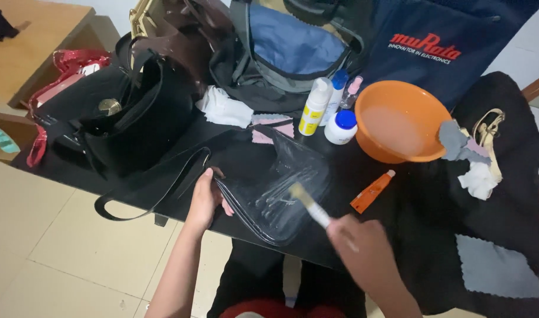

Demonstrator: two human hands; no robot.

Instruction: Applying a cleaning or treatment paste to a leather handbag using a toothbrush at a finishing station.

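Observation:
My left hand [206, 199] grips the near left edge of a glossy black bag [281, 194] that lies flat on the black table [69, 171]. White streaks cover the bag's surface. My right hand [364, 250] holds a small brush with a white handle [309, 204], its pale bristles touching the middle of the bag. The bag's long black strap [146, 188] loops off to the left over the table edge.
An orange bowl [399, 121] stands behind the bag, with bottles [315, 107] and a white jar [341, 126] beside it. An orange tube [372, 191] lies right of the bag. Black handbags [128, 112], a backpack [287, 47] and cloths [496, 271] crowd the table.

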